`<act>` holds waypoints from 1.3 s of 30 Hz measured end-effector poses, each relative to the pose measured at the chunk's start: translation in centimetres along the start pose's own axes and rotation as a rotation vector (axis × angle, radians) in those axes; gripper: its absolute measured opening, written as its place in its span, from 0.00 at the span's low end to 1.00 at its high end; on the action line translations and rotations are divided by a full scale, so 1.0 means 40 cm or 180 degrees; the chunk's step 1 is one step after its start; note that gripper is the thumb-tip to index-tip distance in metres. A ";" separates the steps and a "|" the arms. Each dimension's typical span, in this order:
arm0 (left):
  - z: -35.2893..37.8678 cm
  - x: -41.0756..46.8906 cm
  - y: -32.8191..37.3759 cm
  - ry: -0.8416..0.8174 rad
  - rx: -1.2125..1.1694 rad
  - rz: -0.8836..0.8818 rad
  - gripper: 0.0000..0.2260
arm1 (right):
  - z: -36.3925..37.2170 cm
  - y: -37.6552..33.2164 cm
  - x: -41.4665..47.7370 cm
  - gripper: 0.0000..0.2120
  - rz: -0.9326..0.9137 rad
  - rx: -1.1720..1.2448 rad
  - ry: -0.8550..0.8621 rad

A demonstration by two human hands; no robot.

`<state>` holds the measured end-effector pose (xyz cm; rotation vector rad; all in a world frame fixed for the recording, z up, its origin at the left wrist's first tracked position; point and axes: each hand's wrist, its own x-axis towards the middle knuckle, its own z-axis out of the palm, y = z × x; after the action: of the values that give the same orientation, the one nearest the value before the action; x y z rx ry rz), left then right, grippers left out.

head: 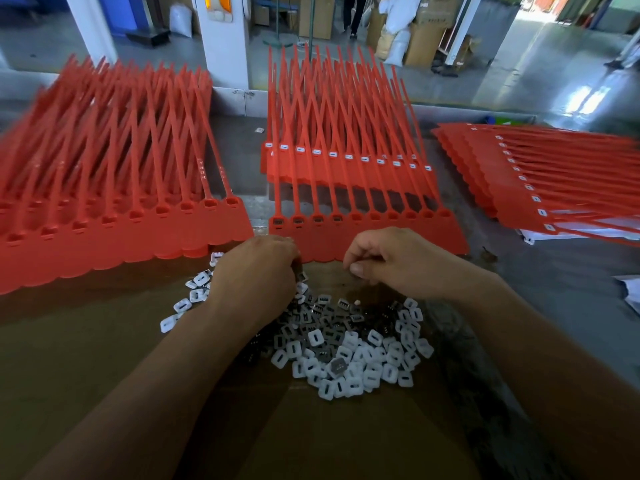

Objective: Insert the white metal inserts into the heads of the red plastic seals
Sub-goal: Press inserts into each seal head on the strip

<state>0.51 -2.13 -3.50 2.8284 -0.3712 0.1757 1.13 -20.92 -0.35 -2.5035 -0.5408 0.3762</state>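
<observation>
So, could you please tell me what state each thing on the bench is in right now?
Left stack of seals: heads empty.
Near middle sheet: leftmost few heads filled, rest empty.
Far middle sheet: heads filled.
Right stack: heads filled.
Inserts: loose pile on the cardboard.
Left hand: fingers down at the pile, grip hidden.
Right hand: fingers curled, contents unseen.
</observation>
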 end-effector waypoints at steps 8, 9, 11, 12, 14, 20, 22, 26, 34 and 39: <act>0.000 -0.001 -0.001 0.0015 0.0001 0.0016 0.15 | -0.015 0.006 -0.001 0.11 0.0041 -0.0242 -0.0028; 0.000 -0.001 0.000 0.0015 0.0004 0.0012 0.15 | -0.023 0.008 0.004 0.11 0.0073 -0.0167 0.0042; -0.002 -0.002 0.000 0.0011 0.0004 0.0012 0.15 | -0.038 0.020 0.026 0.10 0.0129 -0.0055 0.0398; -0.002 -0.003 0.000 0.0016 0.0002 0.0027 0.15 | -0.044 0.029 0.043 0.09 0.0168 -0.0037 0.0633; -0.002 -0.004 -0.001 0.0048 0.0019 0.0073 0.14 | -0.051 0.046 0.079 0.07 0.0289 0.0023 0.0982; -0.001 -0.004 -0.002 0.0050 0.0051 0.0025 0.13 | -0.040 0.075 0.149 0.06 0.0428 -0.0156 0.1067; 0.000 -0.003 -0.002 0.0063 0.0049 0.0029 0.13 | -0.037 0.082 0.157 0.06 0.0455 -0.0249 0.0974; -0.001 -0.005 -0.003 0.0063 0.0017 0.0025 0.13 | -0.042 0.077 0.164 0.07 0.0570 -0.0210 0.1004; -0.002 -0.006 -0.003 0.0061 0.0005 0.0032 0.12 | -0.043 0.068 0.138 0.08 0.0527 0.0405 0.1443; -0.001 -0.003 0.001 0.0021 -0.0032 -0.0033 0.14 | -0.052 0.033 0.000 0.07 0.0213 0.0030 0.0256</act>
<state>0.38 -2.14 -3.44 2.8187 -0.3549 0.1804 2.31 -22.87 0.61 -2.5204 -0.4235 0.3009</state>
